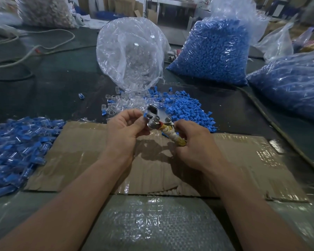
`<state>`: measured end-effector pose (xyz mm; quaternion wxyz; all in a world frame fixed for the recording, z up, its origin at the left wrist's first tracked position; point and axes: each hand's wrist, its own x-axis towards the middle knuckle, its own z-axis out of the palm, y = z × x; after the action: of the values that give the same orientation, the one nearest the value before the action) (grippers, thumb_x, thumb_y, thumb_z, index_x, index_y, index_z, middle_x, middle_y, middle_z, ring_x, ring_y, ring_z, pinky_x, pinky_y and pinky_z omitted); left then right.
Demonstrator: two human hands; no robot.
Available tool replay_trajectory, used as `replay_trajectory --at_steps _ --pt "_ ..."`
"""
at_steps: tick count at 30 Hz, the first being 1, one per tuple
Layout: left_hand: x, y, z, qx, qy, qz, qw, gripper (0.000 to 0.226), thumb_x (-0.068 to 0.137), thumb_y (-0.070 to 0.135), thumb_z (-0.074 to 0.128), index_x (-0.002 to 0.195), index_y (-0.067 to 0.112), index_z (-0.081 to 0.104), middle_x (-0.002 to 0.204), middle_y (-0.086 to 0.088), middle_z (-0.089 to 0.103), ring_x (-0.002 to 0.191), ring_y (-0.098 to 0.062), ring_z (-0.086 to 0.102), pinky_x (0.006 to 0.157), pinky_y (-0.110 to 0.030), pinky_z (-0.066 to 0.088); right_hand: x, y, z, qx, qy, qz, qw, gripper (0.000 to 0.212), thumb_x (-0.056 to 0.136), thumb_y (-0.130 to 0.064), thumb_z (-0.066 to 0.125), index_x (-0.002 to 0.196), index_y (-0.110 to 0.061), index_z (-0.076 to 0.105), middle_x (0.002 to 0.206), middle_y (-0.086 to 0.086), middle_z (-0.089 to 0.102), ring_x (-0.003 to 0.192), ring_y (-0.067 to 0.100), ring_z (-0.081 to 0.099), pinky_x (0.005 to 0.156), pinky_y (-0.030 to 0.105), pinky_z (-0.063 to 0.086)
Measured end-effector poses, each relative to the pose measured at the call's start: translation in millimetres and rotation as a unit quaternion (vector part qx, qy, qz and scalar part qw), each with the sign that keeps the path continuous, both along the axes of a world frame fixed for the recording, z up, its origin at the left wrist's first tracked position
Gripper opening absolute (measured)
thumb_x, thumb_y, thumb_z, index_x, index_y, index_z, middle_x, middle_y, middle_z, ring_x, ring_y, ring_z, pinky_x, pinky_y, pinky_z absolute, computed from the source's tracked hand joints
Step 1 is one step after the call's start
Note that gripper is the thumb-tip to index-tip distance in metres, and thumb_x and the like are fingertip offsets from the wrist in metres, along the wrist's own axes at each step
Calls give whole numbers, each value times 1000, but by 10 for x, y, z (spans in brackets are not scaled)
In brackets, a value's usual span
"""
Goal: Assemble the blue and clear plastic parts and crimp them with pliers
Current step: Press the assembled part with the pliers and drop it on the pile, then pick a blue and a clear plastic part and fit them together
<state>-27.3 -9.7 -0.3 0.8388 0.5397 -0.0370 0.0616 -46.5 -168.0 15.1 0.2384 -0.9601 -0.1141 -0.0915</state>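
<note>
**Pliers over cardboard**

The pliers (158,117) hang over a cardboard sheet (234,160), right hand (194,142) curled round the taped handle, left hand (124,128) pinching a blue part (145,115) at the tool's head. Just behind: loose blue parts (187,109) and clear parts (119,104). Beyond stand one clear bag (130,51) and two blue bags (212,51).
</note>
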Motion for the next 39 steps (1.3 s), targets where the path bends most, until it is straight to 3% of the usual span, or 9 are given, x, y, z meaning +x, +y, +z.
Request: replay_trajectory --at_steps 8,16,20,23,26,29,34,37,39 --pt "-21 14 16 4 -2 -1 1000 13 64 11 63 75 10 57 60 1 67 53 -8 62 49 -15 48 10 8 -1 0 10 0 1000 35 76 -15 67 109 -18 56 97 -4 55 91 12 49 82 29 43" --pt "-36 14 31 7 18 9 1000 11 65 9 63 75 10 58 60 1 66 54 -9 62 49 -16 48 15 7 -29 -19 -15 -1 1000 38 76 -16 67 112 -17 55 92 -9 47 87 7 43 77 24 35" --pt "-20 191 100 78 20 21 997 15 79 -5 58 78 9 60 63 2 67 57 -8 62 53 -16 49 14 -43 -48 -10 -51 -14 999 39 76 -15 63 115 -13 56 95 -6 45 88 7 38 75 23 29" --pt "-8 468 173 142 37 -14 989 10 71 1 65 73 10 69 59 0 66 49 -8 58 47 -15 45 15 -186 -49 18 -55 -56 997 42 72 -9 64 114 -11 57 93 -7 45 88 8 41 72 22 29" --pt "-31 575 206 244 54 -107 962 12 60 14 69 70 17 75 58 -2 66 44 -4 51 41 -12 39 27 -360 -58 35 -60 -106 992 47 69 -3 65 115 -9 58 94 -7 47 90 13 48 77 21 33" --pt "-49 516 194 369 24 -217 903 13 59 19 73 70 24 75 63 -1 69 50 -5 57 48 -13 46 49 -478 -61 39 -62 -146 987 46 68 -2 66 114 -8 60 95 -3 50 97 23 54 84 27 38" --pt "-69 466 143 429 9 -326 842 20 54 37 75 69 23 74 65 -3 70 53 -11 57 49 -16 44 89 -550 -99 13 -47 -184 982 47 70 -23 74 114 -14 60 91 -6 45 95 21 52 82 31 39" --pt "-26 365 59 327 39 -193 924 7 72 21 73 65 21 73 64 0 70 53 -8 63 49 -16 48 111 -569 -115 -2 -28 -199 980 54 67 -37 77 113 -15 59 91 -4 46 88 16 46 77 29 36" --pt "46 331 -25 403 -20 13 915 14 78 18 72 69 28 70 61 6 66 51 -2 60 49 -18 46 121 -570 -123 -4 -12 -209 978 59 65 -44 77 114 -17 58 92 -4 47 89 16 48 77 30 37"
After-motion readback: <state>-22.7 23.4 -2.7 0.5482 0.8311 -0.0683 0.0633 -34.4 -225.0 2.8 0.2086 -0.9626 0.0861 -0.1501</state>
